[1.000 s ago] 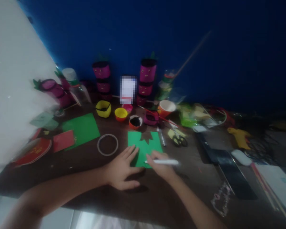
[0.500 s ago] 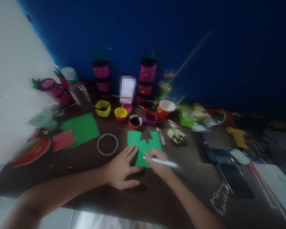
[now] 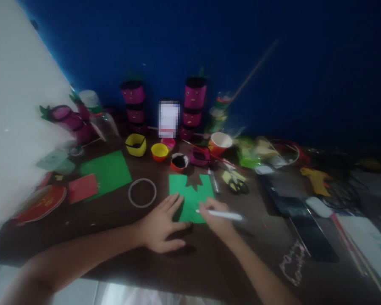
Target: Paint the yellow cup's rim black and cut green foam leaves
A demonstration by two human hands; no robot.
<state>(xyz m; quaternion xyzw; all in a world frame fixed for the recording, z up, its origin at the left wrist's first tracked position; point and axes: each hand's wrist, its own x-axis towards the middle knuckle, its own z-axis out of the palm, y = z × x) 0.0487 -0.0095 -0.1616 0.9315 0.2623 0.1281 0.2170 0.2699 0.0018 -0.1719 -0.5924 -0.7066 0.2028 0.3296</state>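
Note:
A green paper sheet lies on the dark table, with a jagged notch cut from its far edge. My left hand rests flat with fingers spread, the fingertips on the sheet's left side. In my right hand is a white pen, its tip at the lower middle of the sheet. Any marks under the tip are too blurred to make out. Just right of the sheet lie a slim clear pen and black-handled scissors.
Behind the sheet stand a black paint cup, a yellow cup and a paper cup. To the left are a clear ring and larger green paper. A dark phone and yellow glue gun lie right.
My right hand has moved the pen slightly to the right across the green sheet. The left hand stays in place, and the view has shifted a little.

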